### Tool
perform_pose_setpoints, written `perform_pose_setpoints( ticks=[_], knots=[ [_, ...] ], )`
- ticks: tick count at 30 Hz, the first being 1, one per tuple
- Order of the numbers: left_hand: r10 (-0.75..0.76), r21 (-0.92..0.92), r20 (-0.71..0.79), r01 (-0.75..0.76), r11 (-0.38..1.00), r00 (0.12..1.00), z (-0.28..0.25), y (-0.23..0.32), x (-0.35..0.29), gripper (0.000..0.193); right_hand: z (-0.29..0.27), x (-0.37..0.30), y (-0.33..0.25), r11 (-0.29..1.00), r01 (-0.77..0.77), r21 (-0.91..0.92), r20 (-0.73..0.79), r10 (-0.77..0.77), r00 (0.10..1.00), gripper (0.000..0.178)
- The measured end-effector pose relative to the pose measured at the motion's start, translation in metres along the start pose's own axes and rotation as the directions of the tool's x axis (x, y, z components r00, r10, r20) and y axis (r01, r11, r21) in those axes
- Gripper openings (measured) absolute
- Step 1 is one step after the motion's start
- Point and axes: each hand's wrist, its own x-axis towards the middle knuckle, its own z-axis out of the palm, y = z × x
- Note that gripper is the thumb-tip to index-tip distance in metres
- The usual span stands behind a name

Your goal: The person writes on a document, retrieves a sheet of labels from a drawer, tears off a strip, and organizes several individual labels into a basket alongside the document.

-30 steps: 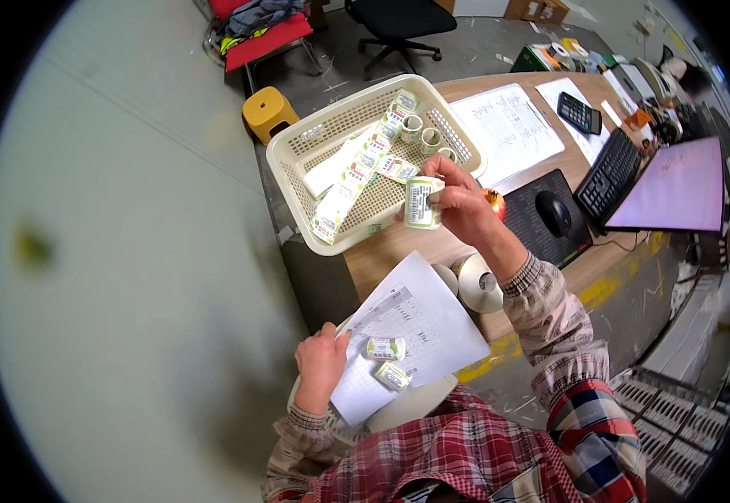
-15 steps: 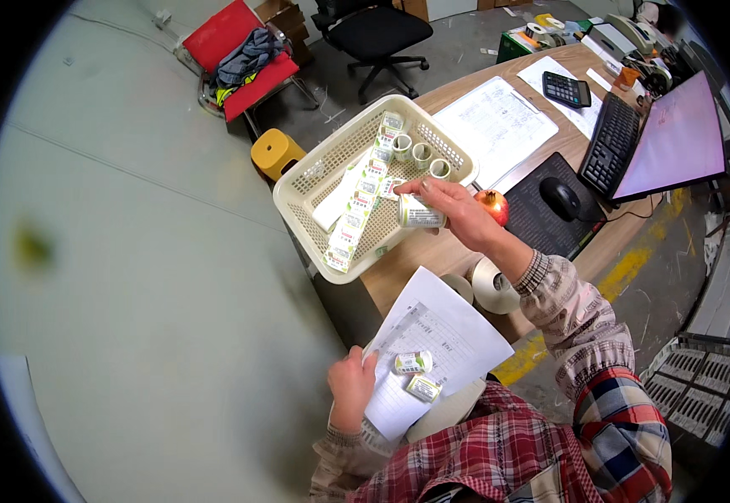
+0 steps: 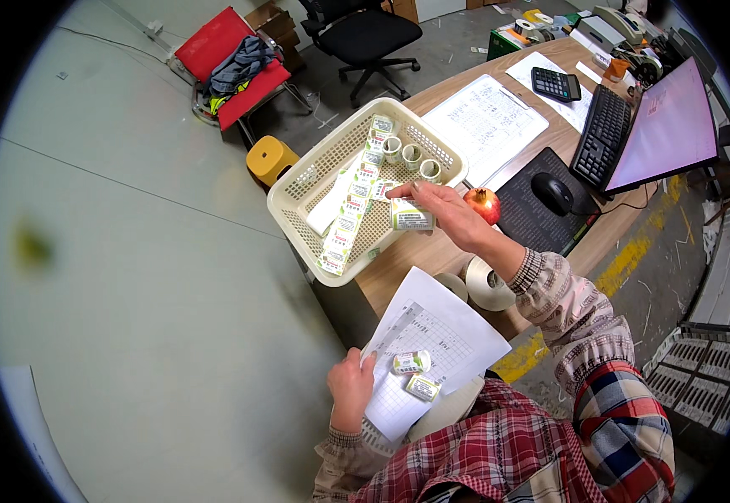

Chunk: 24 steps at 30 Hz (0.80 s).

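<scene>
My right hand (image 3: 457, 216) holds a roll of printed labels (image 3: 412, 215), white and green, at the near right corner of a cream plastic basket (image 3: 298, 159). Inside the basket lie a long strip of labels (image 3: 353, 205), several small label rolls (image 3: 412, 155) and a white flat piece (image 3: 329, 210). My left hand (image 3: 351, 387) grips the left edge of some printed paper sheets (image 3: 457, 323), thumb on top. Two more label rolls rest on these sheets, one (image 3: 412, 362) above the other (image 3: 423, 387).
The wooden desk (image 3: 398, 260) carries a pomegranate (image 3: 483, 204), clipboard papers (image 3: 486, 126), a calculator (image 3: 556, 84), mouse (image 3: 553, 193), keyboard (image 3: 606, 134) and monitor (image 3: 667, 126). Larger white rolls (image 3: 489, 285) sit at its near edge. Beyond are a yellow stool (image 3: 271, 159), red chair (image 3: 229, 67) and black chair (image 3: 368, 35).
The whole view has shifted slightly, with the basket and desk a little further left. The roll in my right hand has turned so its printed side faces up more. My left hand keeps its grip.
</scene>
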Motion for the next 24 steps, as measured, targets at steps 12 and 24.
perform_pose_setpoints(
  ticks=[12, 24],
  knots=[
    [-0.004, 0.008, 0.006, 0.004, 1.000, 1.000, 0.004, -0.001, -0.001, 0.030, 0.006, 0.012, 0.008, 0.987, -0.002, -0.161, -0.124, -0.018, 0.992, 0.039],
    [-0.046, 0.016, 0.009, 0.046, 0.999, 0.999, 0.005, 0.005, -0.009, 0.027, 0.058, 0.113, 0.074, 0.236, 0.118, -0.965, 0.124, 0.010, 0.992, 0.033]
  ],
)
